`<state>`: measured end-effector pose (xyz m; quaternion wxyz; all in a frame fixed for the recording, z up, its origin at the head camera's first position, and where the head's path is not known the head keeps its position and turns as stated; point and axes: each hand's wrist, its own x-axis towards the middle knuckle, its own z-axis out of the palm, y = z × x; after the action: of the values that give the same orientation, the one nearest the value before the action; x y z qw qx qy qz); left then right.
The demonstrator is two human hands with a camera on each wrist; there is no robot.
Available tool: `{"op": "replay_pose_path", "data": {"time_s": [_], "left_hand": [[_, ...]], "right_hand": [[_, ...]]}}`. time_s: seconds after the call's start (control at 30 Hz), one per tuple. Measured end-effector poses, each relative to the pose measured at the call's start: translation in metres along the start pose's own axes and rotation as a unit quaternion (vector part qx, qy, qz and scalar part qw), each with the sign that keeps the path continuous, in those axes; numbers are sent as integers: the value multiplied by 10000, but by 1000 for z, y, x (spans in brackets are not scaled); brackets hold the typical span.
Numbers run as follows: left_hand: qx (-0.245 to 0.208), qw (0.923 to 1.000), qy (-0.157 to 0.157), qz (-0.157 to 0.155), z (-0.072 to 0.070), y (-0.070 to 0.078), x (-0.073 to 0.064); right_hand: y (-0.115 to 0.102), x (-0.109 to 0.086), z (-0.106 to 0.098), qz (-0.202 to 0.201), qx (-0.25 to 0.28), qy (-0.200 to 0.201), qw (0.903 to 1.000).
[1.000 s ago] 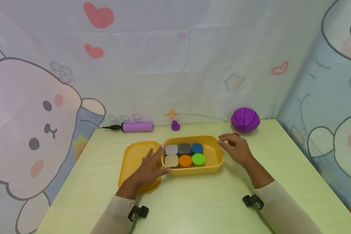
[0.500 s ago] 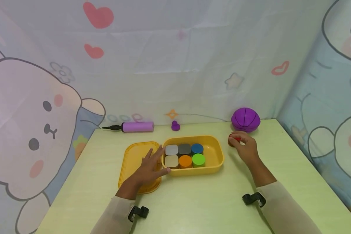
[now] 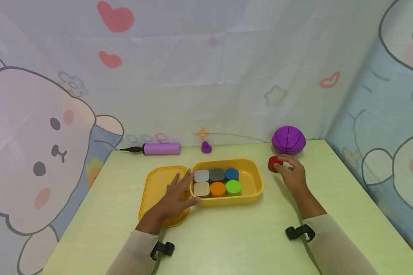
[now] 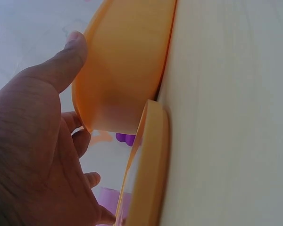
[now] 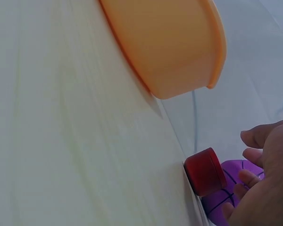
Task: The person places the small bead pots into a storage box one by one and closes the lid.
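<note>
A yellow box (image 3: 251,200) stands on the table, holding several small lidded containers, among them a white one (image 3: 201,175), an orange one (image 3: 218,189) and a green one (image 3: 233,188). My left hand (image 3: 173,200) rests with spread fingers at the box's left end, its thumb against the rim in the left wrist view. Beneath that hand lies a yellow lid (image 3: 158,183). Right of the box, a round red tin (image 5: 205,172) sits on the table. My right hand (image 3: 293,176) hovers beside the tin, fingers apart and holding nothing; the right wrist view shows a gap between them.
Behind the tin is a purple ball (image 3: 288,140) near the back edge. A small purple object (image 3: 206,147) and a lilac hand pump (image 3: 162,148) lie along the back, before a printed cloth backdrop (image 3: 192,76).
From the box's right rim, my right hand has moved right to the red tin. Half a second ago its fingers were at the tin; now they are apart from it. My left hand stays put.
</note>
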<state>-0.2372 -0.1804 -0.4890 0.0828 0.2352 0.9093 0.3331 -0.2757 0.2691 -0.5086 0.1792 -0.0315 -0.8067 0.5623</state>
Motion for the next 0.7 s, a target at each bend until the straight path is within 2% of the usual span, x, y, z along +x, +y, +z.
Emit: {"op": "replay_pose_path", "data": {"time_s": [0.37, 0.7], "left_hand": [[10, 10000, 1, -63, 2, 2, 0], [61, 10000, 71, 10, 0, 3, 0]], "right_hand": [[6, 1, -6, 454, -286, -631, 9966], [13, 3, -5, 571, -585, -969, 9919]]}}
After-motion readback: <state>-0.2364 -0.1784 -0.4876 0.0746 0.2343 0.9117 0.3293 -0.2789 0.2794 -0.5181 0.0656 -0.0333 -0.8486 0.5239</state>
